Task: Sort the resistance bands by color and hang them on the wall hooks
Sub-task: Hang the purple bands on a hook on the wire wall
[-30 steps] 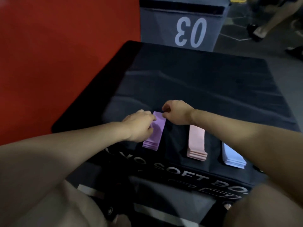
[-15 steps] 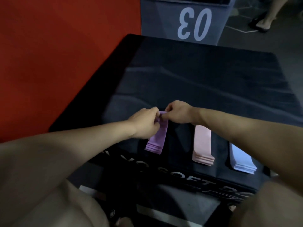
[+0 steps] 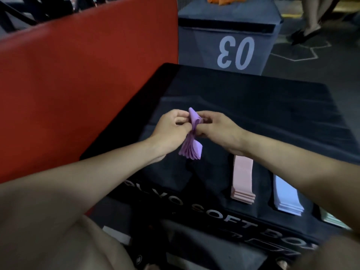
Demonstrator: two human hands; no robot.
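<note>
Purple bands [image 3: 191, 145], a folded bundle, sit between my two hands above the black soft box [image 3: 253, 106]. My left hand [image 3: 171, 131] and right hand [image 3: 216, 127] both pinch the bundle near its upper fold, and its loose ends fan out below my grip. On the box's near edge lie a pink stack [image 3: 243, 178] and, beside it, a pale blue stack [image 3: 286, 195]. I read "SOFT" on the box's front; the grey box [image 3: 229, 36] beyond it says "03".

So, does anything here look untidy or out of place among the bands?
Nothing is damaged. Only the purple bands, pinched by the left hand and right hand, fan out loosely at the bottom; the pink stack and pale blue stack lie neat.
</note>
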